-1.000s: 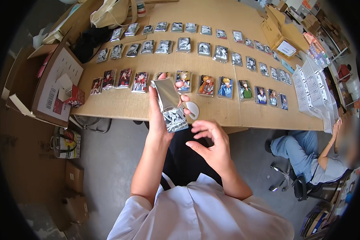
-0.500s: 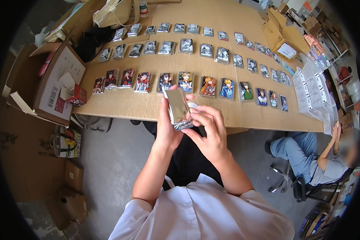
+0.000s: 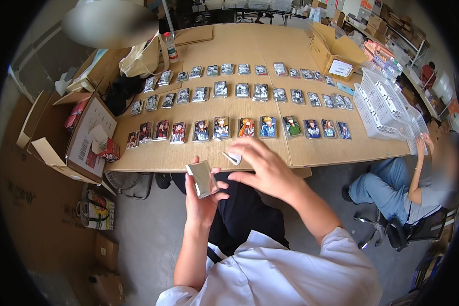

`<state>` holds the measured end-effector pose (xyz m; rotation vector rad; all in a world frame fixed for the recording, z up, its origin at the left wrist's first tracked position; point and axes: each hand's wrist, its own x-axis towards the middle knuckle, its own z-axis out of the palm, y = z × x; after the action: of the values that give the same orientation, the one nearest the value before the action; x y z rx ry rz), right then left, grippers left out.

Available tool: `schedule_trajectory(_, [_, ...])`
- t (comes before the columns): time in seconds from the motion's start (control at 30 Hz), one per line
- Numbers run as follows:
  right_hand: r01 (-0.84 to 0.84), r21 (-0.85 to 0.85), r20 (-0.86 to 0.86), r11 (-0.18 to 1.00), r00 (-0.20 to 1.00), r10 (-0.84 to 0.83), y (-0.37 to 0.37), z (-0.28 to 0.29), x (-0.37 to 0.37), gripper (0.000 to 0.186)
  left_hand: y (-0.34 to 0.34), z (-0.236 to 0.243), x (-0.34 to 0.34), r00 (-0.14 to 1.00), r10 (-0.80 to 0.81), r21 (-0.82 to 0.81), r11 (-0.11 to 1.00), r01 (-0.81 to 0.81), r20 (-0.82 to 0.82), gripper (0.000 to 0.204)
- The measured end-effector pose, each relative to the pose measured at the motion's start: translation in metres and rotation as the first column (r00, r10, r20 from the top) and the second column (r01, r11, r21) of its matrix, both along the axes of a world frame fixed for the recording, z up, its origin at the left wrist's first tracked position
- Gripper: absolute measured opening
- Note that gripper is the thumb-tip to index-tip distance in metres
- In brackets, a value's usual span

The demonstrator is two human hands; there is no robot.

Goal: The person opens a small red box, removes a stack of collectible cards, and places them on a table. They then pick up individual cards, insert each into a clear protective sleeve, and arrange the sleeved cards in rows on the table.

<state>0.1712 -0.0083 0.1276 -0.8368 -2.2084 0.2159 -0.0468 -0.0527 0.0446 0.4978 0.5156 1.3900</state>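
Note:
My left hand is closed around a small card pack in shiny, see-through wrap, held just off the table's near edge. The pack's upper face is silvery and plain. Over that same edge reaches my right hand, thumb and fingers apart. Under its fingertips lies a small white rounded tool with a dark strip; whether the fingers touch it I cannot tell. Beyond my hands, wrapped card packs stand in rows on the table: a coloured front row with an orange-toned pack, and grey rows behind.
At left stands an open carton with a small red box beside it. White plastic baskets and another open carton are at right. A bottle stands far left. A seated person is at the right corner.
My right hand has left the pack and moved to the white tool at the table edge. My left hand has drawn the pack lower and leftward. The view has tilted up.

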Motion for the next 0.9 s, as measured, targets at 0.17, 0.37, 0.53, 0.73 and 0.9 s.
schedule_trajectory(0.17, [0.197, -0.090, 0.333, 0.976, 0.930, -0.157, 0.114, 0.023, 0.029, 0.065, 0.025, -0.025, -0.033, 0.996, 0.071, -0.022, 0.997, -0.073, -0.055, 0.065])
schedule_trajectory(0.37, [0.351, -0.194, 0.482, 0.916, 0.848, -0.223, 0.325, 0.019, 0.040, 0.080, 0.084, -0.041, -0.047, 0.991, 0.085, -0.046, 0.995, -0.090, -0.100, 0.069])
schedule_trajectory(0.53, [0.306, -0.219, 0.587, 0.927, 0.800, -0.125, 0.484, -0.016, 0.030, 0.091, 0.124, -0.072, -0.048, 0.972, 0.068, 0.022, 0.998, -0.064, -0.226, 0.078])
schedule_trajectory(0.73, [0.332, -0.316, 0.693, 0.889, 0.721, -0.023, 0.620, -0.073, 0.000, 0.101, 0.125, -0.080, -0.043, 0.967, 0.001, 0.084, 0.996, 0.021, -0.253, 0.079])
schedule_trajectory(0.9, [0.368, -0.301, 0.766, 0.879, 0.642, -0.006, 0.655, -0.093, -0.015, 0.115, 0.121, -0.088, -0.048, 0.983, -0.026, 0.110, 0.993, 0.046, -0.180, 0.075])
